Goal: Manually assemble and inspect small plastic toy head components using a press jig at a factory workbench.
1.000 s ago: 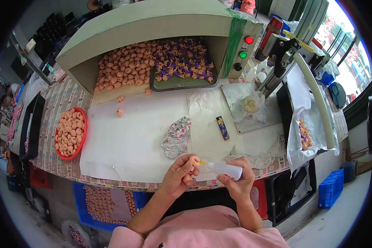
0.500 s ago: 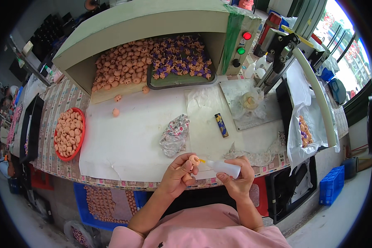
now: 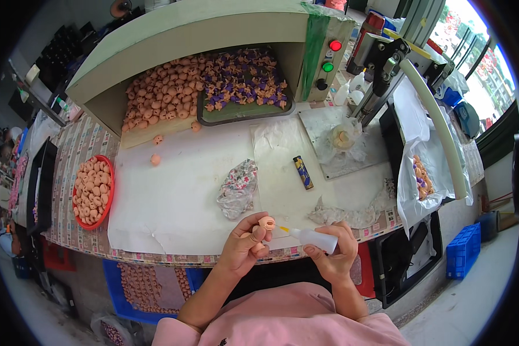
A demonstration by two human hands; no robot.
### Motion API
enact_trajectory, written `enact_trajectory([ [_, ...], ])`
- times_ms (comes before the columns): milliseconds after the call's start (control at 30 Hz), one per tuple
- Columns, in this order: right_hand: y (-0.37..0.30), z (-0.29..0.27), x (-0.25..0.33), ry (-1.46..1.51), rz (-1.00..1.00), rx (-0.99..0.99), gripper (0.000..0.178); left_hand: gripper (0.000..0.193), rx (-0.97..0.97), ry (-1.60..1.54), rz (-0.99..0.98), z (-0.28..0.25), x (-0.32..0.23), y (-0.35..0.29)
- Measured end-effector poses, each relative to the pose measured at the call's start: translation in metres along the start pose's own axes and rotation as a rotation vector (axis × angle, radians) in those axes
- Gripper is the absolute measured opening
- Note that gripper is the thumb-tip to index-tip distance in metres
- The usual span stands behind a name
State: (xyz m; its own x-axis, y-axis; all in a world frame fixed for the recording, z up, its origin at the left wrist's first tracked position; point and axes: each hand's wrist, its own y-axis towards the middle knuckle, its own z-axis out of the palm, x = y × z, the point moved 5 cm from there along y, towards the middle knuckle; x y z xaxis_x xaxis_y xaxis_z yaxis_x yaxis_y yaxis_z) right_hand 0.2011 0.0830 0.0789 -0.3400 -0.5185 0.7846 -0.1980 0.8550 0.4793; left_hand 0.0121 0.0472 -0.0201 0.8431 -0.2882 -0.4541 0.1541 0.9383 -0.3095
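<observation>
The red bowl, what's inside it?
A heap of small, rounded, peach-coloured pieces fills the red bowl. The heap covers the bottom, so whatever lies underneath can't be seen.

Cannot make out 1 readable word or number anywhere. Find only marks too small or blurred to read: on the dark blue tube (image 3: 303,173) with yellow print, lying right of the tabletop's (image 3: 75,179) middle; on the small label (image 3: 330,55) between the red lamp (image 3: 335,45) and the green lamp (image 3: 327,67) of the control panel (image 3: 327,75), near the tabletop's back edge; and in the small coloured blocks of the patterned cover (image 3: 60,213), along the left and front edges.
</observation>
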Motion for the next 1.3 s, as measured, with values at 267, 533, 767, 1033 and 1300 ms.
enact_trajectory([
  [267,-0.001,0.002,0.000,0.014,0.001,0.007,0.034,0.036,-0.008,0.000,0.021,0.001,0.002,0.001],
  [533,-0.003,0.001,-0.006,0.009,0.073,0.033,0.037,0.036,-0.007,-0.001,0.012,0.001,0.003,0.002],
  [767,-0.001,-0.004,-0.009,-0.015,0.000,0.029,0.033,0.037,-0.019,0.006,-0.004,-0.001,0.005,0.004],
  [1033,-0.005,-0.003,-0.020,0.058,0.078,-0.036,0.037,0.036,-0.031,0.016,0.001,0.001,0.002,0.003],
  [1300,0.032,0.057,-0.035,0.055,0.267,0.095,0.033,0.035,0.055,-0.075,-0.031,0.006,-0.009,-0.008],
])
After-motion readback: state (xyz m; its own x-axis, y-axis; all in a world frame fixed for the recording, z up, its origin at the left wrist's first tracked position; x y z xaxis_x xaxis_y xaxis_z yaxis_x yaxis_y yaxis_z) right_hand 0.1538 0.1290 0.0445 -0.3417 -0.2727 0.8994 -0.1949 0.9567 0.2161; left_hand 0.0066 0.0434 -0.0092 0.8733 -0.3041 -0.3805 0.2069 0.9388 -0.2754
